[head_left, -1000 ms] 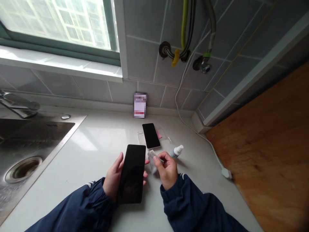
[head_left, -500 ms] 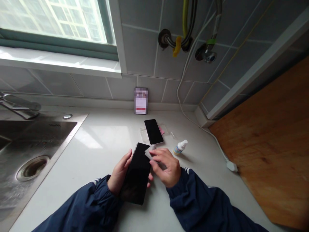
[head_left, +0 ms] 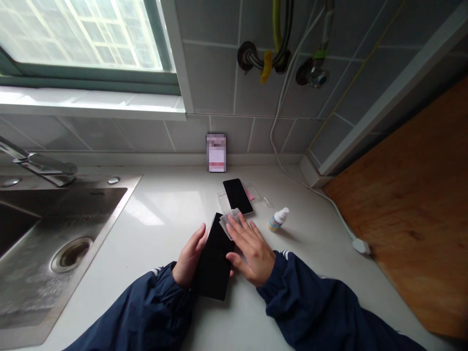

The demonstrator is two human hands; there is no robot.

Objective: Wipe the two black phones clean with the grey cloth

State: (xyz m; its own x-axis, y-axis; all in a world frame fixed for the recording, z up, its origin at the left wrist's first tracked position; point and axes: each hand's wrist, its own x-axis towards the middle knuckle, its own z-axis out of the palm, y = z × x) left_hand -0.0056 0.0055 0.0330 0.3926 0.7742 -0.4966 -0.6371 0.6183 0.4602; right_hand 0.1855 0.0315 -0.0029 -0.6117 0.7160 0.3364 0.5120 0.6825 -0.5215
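Under the right fingers, a thin matt wipe lies on a phone of glossy black glass, above a polished pale desk.

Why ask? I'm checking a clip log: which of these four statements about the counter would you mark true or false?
1. The left hand holds a black smartphone: true.
2. The right hand grips a small bottle: false; its fingers press a pale cloth on the black smartphone, while the small bottle stands apart.
3. A second smartphone lies on clear plastic: true.
4. The stainless steel sink is right of the hands: false; it is left of them.
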